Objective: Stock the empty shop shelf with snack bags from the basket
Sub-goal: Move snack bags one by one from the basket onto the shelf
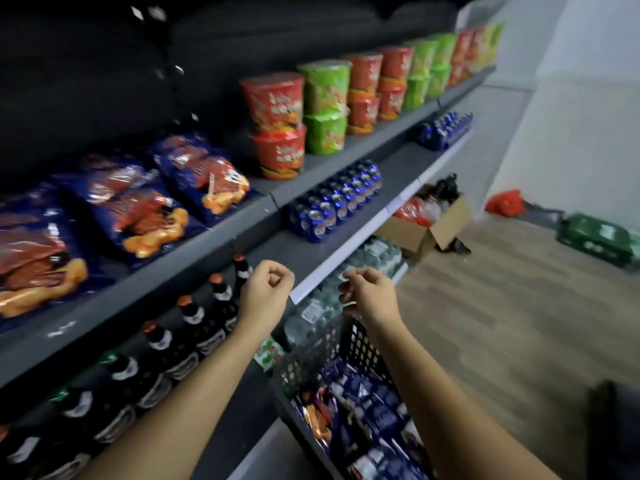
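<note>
Closest to me, the black basket (362,344) sits under my forearms, its snack bags (367,400) heaped too jumbled to count. My left hand (266,289) is clenched on nothing. My right hand (369,294) hangs loosely curled above the basket rim, empty as far as the blur shows. I'd reach in with the right, lift one bag by its top seam, and lay it flat beside the three shelved bags (135,209) on the upper shelf (173,265). Lower down I count at least six dark bottles (194,317) and two can packs (334,202).
</note>
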`<state>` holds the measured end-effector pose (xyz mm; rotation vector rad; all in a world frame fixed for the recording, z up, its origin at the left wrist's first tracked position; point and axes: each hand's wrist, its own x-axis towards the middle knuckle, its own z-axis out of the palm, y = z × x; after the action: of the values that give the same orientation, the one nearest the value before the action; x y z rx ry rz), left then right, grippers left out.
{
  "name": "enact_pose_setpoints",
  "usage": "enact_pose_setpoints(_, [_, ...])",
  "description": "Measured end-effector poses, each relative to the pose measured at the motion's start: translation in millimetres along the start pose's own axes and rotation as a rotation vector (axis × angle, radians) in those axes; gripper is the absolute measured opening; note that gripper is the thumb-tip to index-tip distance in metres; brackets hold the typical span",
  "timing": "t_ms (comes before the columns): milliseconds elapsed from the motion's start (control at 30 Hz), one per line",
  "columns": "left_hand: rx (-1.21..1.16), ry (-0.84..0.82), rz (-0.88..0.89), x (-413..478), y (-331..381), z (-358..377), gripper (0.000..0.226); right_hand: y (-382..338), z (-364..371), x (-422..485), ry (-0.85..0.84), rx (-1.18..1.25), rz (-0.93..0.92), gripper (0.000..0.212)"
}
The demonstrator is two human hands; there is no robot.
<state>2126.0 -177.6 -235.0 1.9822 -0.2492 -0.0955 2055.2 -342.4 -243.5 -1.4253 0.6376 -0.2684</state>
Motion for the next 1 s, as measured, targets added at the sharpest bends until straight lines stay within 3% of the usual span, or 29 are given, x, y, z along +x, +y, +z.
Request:
enact_pose_setpoints(167, [0.059,-0.225,-0.089,4.9,-29.9,83.8,0.012,60.4,-66.9,15.8,0.189,-0.003,0.154,0.019])
enact_pose_setpoints(333, [0.144,-0.500,-0.288,0.5,-97.4,154.7,0.014,148.9,-109.5,11.2,0.349,-0.043,0.389,0.017])
enact_pose_setpoints(600, [0.430,-0.894,-0.486,-10.2,-243.3,239.0,0.017,276.7,-118.7,1.3,0.512,0.047,0.737,0.017])
enact_pose_setpoints(733, [0.513,-1.009,-0.501,-8.8,-294.3,272.9,0.022,313.2,-108.9,17.1,0.509,0.261,0.824,0.008])
enact_pose_setpoints(867, [0.549,-1.108,-0.521,-5.0,-327.4,304.7,0.049,339.6,-95.1,38.8,0.457,0.329,0.925,0.002])
enact_pose_setpoints(1000, [0.536,-1.127,-0.592,-0.7,-346.6,320.5,0.076,366.5,-88.9,50.7,0.455,0.274,0.985,0.036])
